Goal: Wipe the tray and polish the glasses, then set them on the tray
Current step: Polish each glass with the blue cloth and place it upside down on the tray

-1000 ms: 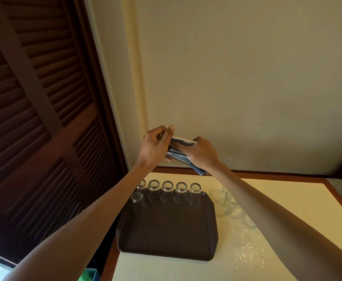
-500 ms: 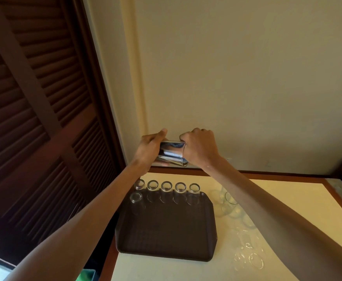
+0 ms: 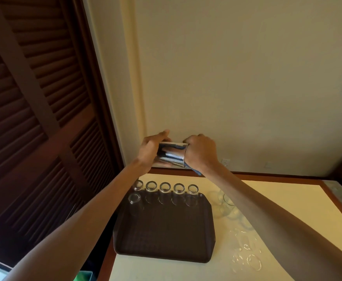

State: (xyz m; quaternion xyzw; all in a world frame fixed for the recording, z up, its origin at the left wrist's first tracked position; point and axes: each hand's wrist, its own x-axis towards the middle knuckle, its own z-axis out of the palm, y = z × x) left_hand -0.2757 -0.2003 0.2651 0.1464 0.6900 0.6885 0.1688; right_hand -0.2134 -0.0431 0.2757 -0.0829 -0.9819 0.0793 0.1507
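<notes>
Glass (image 3: 171,157) up in both hands, cloth (image 3: 196,171) pushed inside

The loose glasses (image 3: 245,258) right of the tray (image 3: 166,236) are hard to read: faint outlines on the pale bench (image 3: 277,199), some cut off by the right arm (no counting them). The right hand (image 3: 201,153) is at the glass's mouth, fingers clenched on the blue cloth. The left hand (image 3: 150,148) has its fingers grasping the base, glass sideways in the air beyond the tray's far edge. On the tray are six glasses (image 3: 165,187): five along the far rim, one nearer at the left.
</notes>
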